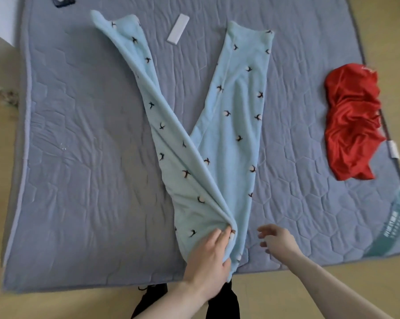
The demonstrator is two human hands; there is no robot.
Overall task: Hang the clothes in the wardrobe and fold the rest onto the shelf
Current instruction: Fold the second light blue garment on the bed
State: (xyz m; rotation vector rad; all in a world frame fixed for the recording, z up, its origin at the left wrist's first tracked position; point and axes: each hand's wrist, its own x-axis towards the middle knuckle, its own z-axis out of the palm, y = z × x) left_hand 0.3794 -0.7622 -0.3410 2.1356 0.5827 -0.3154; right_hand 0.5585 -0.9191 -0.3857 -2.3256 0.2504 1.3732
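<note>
Trousers (231, 125) in pale blue fleece, printed with small dark bird-like marks, lie spread on a grey quilted mattress pad (90, 157) that covers the floor. Their two legs fan away from the person in a V, the cuffs well apart near the pad's far edge, and the left leg is folded over along its length so a long ridge runs down to the waist. The waist sits at the pad's near edge, with a bit of fabric hanging just past it onto the tan floor (332, 293).

The left hand (208, 254) lies on the waist end, fingers curled into the fleece and the thumb hooked round its edge, gripping it. The right hand (277, 242) hovers just beside the trousers over bare pad, fingers loosely spread and holding nothing.

A crumpled red garment (353, 125) lies at the pad's right edge, well apart from the trousers; faint pale script near its top is too small to read. A white tag (394, 149) pokes out at the pad's right border, and a teal label (394, 229) in the near right corner carries pale characters too blurred to read. A white rectangular object (178, 29) lies between the two cuffs. Wide stretches of bare pad lie on both sides of the trousers.
</note>
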